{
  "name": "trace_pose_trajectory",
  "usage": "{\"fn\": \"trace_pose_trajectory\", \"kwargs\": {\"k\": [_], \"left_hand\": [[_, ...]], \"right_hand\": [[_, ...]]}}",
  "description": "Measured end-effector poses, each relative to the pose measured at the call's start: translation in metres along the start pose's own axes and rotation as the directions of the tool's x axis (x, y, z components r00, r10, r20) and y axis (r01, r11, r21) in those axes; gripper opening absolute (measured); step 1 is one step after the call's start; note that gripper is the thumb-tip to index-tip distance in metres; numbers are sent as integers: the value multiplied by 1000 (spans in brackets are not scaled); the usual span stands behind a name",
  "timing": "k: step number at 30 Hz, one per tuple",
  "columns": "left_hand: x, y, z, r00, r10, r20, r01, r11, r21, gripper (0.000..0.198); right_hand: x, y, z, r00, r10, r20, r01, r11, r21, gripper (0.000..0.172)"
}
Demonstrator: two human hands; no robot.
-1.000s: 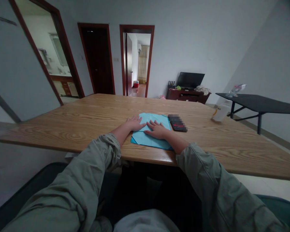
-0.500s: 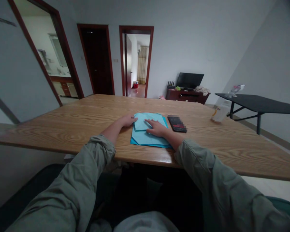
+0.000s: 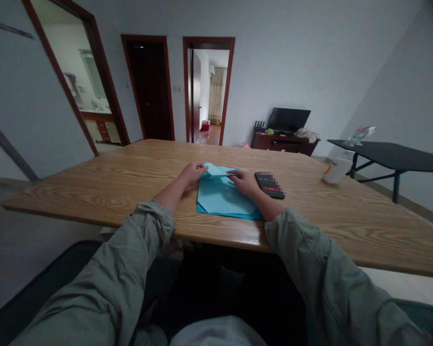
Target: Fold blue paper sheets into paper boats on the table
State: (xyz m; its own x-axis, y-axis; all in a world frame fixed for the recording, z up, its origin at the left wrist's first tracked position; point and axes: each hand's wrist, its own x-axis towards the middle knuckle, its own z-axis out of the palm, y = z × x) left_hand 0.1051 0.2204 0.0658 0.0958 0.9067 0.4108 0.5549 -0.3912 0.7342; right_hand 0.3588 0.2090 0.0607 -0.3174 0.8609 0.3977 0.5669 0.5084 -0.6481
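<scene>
A small folded piece of light blue paper [image 3: 218, 171] is raised between my two hands, tilted above the other sheets. My left hand [image 3: 194, 172] pinches its left corner. My right hand [image 3: 243, 181] grips its right edge, thumb and fingers closed on it. Beneath lies a stack of blue paper sheets [image 3: 225, 199] flat on the table, the top one with a creased corner and a darker blue sheet showing along the edges. The far part of the stack is partly hidden by the raised paper and my right hand.
A phone [image 3: 269, 185] lies on the wooden table [image 3: 140, 192] just right of the paper. Farther right stands a whitish translucent container [image 3: 336, 170]. A black table [image 3: 397, 151] is beyond, and a TV [image 3: 288, 119] sits on a cabinet by the wall.
The folded paper lay flat under my hands; now it is lifted and tilted up. My right hand went from spread fingers on the paper to gripping its edge.
</scene>
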Motion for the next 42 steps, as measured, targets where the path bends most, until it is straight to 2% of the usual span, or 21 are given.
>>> {"fn": "trace_pose_trajectory", "kwargs": {"k": [5, 8, 11, 13, 16, 18, 20, 22, 25, 27, 30, 32, 34, 36, 38, 40, 42], "left_hand": [[-9, 20, 3, 989, 109, 101, -106, 994, -30, 21], [-13, 27, 6, 977, 155, 147, -151, 988, -38, 17], [-16, 30, 6, 968, 184, 172, -184, 983, -16, 18], [-19, 32, 5, 967, 195, 165, -199, 980, 5, 28], [-24, 40, 1, 966, 251, 58, -256, 958, 129, 44], [-28, 50, 0, 940, 341, -36, -319, 908, 270, 54], [-32, 60, 1, 901, 427, -72, -367, 841, 397, 63], [-34, 68, 4, 891, 454, -27, -390, 792, 470, 56], [-34, 73, 8, 908, 415, 66, -392, 779, 490, 37], [-33, 72, 8, 923, 385, 9, -342, 811, 474, 38], [-29, 65, 0, 923, 312, -226, -203, 893, 402, 40], [-24, 57, -7, 904, 237, -356, -135, 948, 289, 38], [-18, 47, -13, 897, 166, -409, -124, 984, 127, 36], [-12, 36, -14, 922, 90, -377, -115, 992, -43, 36], [-7, 25, -11, 967, -5, -256, -37, 987, -159, 37], [-6, 16, -5, 995, -64, -80, 53, 990, -133, 39], [-8, 10, 1, 997, -58, 60, 56, 998, 35, 39]], "right_hand": [[6, 7, -5, 998, 59, 5, -58, 951, 303, 40], [3, 2, -8, 994, 107, -3, -96, 907, 409, 39], [0, -2, -10, 991, 130, -17, -111, 901, 419, 38], [0, -1, -9, 990, 141, -25, -119, 906, 406, 36], [3, 4, -7, 989, 139, -45, -115, 931, 347, 33], [4, 8, -6, 991, 128, -51, -106, 945, 308, 30], [5, 8, -6, 992, 119, -42, -101, 948, 300, 28], [4, 5, -7, 994, 111, -19, -100, 944, 315, 27], [2, -2, -8, 997, 81, -5, -74, 925, 372, 29], [1, -6, -10, 997, 69, -23, -53, 907, 418, 37], [0, -8, -14, 994, 96, -46, -66, 899, 434, 48], [0, -8, -18, 993, 104, -60, -72, 917, 393, 42], [2, -7, -23, 989, 106, -101, -60, 925, 376, 33], [4, -3, -27, 980, 126, -155, -55, 916, 396, 31], [4, 3, -29, 963, 164, -213, -72, 922, 381, 33], [3, 10, -29, 956, 178, -234, -119, 962, 247, 31], [-1, 16, -28, 968, 146, -204, -149, 989, 3, 30]]}}
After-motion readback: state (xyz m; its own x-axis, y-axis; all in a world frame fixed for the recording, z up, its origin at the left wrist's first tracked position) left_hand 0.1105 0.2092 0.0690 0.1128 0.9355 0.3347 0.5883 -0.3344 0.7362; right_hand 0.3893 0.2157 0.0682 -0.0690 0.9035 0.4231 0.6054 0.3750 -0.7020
